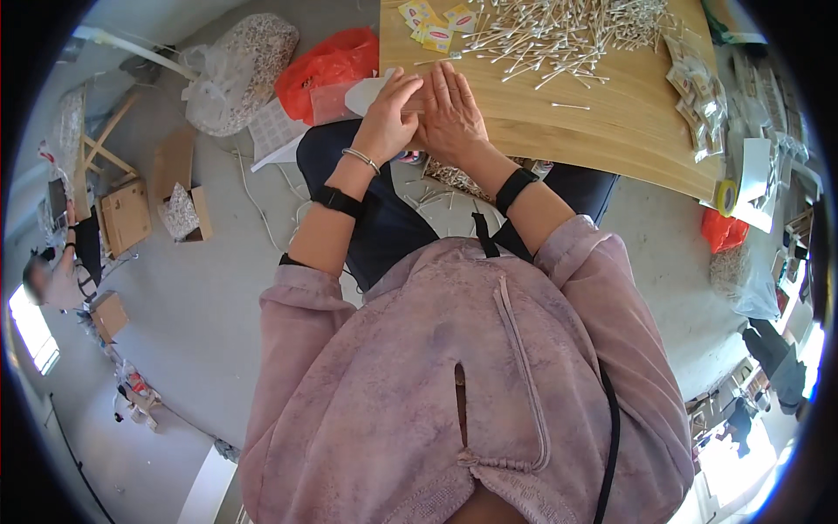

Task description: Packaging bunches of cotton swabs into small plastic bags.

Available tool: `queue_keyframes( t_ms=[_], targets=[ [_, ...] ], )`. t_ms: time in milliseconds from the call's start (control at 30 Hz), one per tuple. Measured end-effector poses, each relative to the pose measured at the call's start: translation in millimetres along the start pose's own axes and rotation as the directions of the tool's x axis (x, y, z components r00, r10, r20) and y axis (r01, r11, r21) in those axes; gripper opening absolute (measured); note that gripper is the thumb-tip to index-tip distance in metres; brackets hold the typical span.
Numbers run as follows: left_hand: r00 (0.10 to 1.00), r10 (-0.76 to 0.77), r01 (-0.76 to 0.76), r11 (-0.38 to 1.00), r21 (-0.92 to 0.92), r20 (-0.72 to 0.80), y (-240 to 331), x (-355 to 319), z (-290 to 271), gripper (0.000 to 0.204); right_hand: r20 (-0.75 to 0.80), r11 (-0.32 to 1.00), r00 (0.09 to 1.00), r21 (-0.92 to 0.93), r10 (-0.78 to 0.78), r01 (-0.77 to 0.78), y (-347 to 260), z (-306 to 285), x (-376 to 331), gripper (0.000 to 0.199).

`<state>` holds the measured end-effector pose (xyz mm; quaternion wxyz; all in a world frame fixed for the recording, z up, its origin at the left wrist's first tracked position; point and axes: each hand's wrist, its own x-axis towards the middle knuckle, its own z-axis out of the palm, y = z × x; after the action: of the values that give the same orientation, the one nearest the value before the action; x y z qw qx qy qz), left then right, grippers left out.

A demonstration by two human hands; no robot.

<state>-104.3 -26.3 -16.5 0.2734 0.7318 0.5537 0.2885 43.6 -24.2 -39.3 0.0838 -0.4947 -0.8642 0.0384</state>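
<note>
Both hands are side by side at the near left edge of the wooden table [541, 113]. My left hand [384, 118] is closed, fingers bent, around a whitish translucent plastic bag [360, 98] that sticks out on its left. What lies inside its grip is mostly hidden. Flat and with fingers stretched out, my right hand [452, 113] rests palm down right beside the left one, its underside out of sight. Beyond the hands, a big heap of loose cotton swabs [559, 44] spreads over the table. Small yellow-and-white printed cards [436, 33] lie left of it.
Filled clear packets [698, 96] and a yellow tape roll [725, 197] are at the right. On the left stand a red plastic bag [327, 70], a large bulging clear sack [249, 74] and cardboard boxes [125, 217]. More swabs fill a container [456, 177] below the table edge.
</note>
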Motion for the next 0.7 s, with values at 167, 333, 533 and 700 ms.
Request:
queue_keyframes(
  t_ms=[167, 333, 533, 700],
  targets=[
    [1.000, -0.030, 0.030, 1.000, 0.009, 0.010, -4.7, 1.6, -1.5, 0.042, 0.018, 1.000, 1.000, -0.005, -0.003, 0.003, -3.4, -2.3, 2.3, 0.068],
    [1.000, -0.015, 0.014, 1.000, 0.017, 0.020, -7.8, 0.9, -1.2, 0.041, 0.058, 1.000, 0.998, -0.012, -0.001, 0.001, -2.9, -5.2, 1.9, 0.069],
    [1.000, 0.003, -0.002, 0.999, 0.037, -0.023, -9.7, 1.4, 3.1, 0.037, 0.027, 1.000, 1.000, 0.011, -0.010, 0.009, -1.3, -2.9, 2.7, 0.069],
    [0.997, 0.005, -0.002, 0.999, 0.038, -0.076, -11.0, 0.6, 6.8, 0.035, 0.043, 1.000, 0.999, 0.018, -0.017, 0.016, -1.1, -4.5, 2.1, 0.068]
  ],
)
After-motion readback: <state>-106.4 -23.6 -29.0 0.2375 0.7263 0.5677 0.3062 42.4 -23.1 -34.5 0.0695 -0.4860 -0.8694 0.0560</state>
